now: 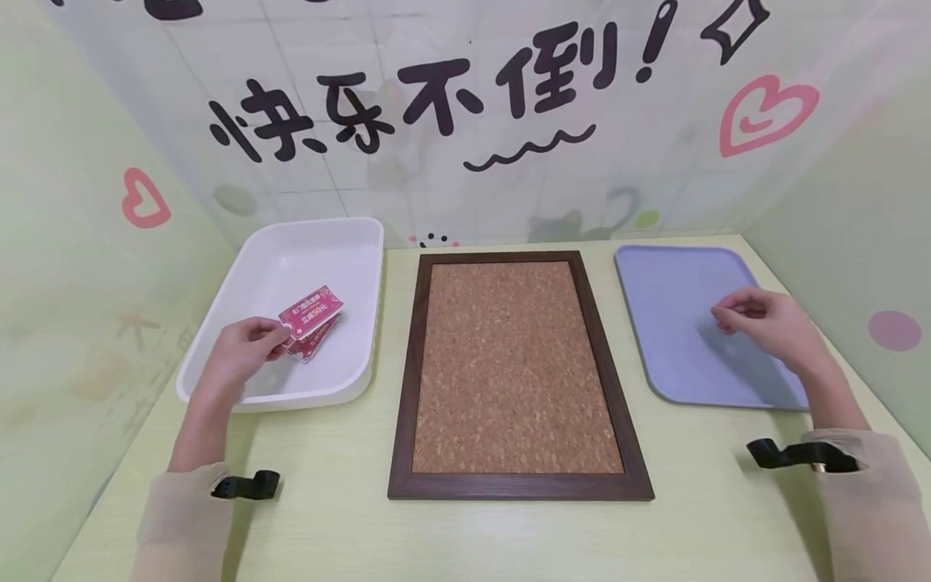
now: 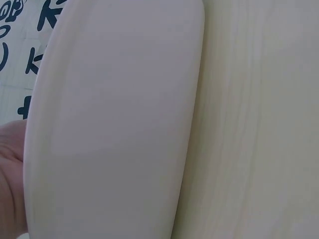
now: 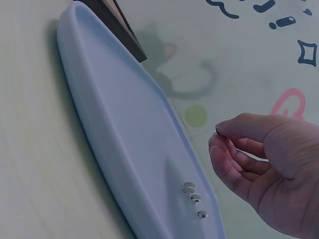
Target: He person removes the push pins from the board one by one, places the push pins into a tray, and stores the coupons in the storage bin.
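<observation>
My left hand (image 1: 247, 347) reaches over the near left side of a white bin (image 1: 349, 388) and pinches a pink coupon card (image 1: 311, 311) by its left corner. Another pink card (image 1: 317, 339) lies partly under it. In the left wrist view the bin's wall (image 2: 114, 119) hides both cards and most of that hand. Over a blue-grey tray (image 1: 676, 323), my right hand (image 1: 764, 319) has thumb and fingertips together. A tiny dark tip between them, in the right wrist view, looks like a thumbtack. Several silver thumbtacks (image 3: 195, 198) lie on the tray below.
A corkboard (image 1: 516, 372) in a dark wooden frame lies flat between bin and tray. Printed sheeting (image 1: 436, 194) stands behind the pale table (image 1: 327, 501) and along both sides. Each wrist wears a black mount (image 1: 247, 485).
</observation>
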Demonstrator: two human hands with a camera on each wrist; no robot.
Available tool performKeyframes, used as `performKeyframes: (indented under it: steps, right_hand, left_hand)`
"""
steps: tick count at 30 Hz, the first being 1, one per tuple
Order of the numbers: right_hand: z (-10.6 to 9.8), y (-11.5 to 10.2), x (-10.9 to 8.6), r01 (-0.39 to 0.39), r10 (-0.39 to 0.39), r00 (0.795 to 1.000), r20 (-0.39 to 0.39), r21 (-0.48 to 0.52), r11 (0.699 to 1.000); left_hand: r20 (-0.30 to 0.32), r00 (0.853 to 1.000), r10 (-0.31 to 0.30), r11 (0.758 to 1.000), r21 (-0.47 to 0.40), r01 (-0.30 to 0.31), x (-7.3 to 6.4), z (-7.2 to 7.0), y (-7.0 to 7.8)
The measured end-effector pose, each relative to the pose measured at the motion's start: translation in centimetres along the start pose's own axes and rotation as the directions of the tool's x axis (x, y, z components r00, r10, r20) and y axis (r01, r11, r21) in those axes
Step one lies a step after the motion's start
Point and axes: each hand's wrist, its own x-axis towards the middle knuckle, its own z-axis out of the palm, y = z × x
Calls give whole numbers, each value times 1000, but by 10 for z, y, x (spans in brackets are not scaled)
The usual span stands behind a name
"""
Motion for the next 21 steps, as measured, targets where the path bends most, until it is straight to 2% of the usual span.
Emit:
performKeyframes:
  steps: [9,21]
  right_hand:
    - [-6,15,-7,-46,46,999,-8,-104,994]
    - [-10,31,-13,-72,71,997,-12,-117,991]
  left_hand:
    - [27,1000,-15,1000,16,15,1,-8,-6]
    - [91,992,-85,996,13,84,9,-11,-13]
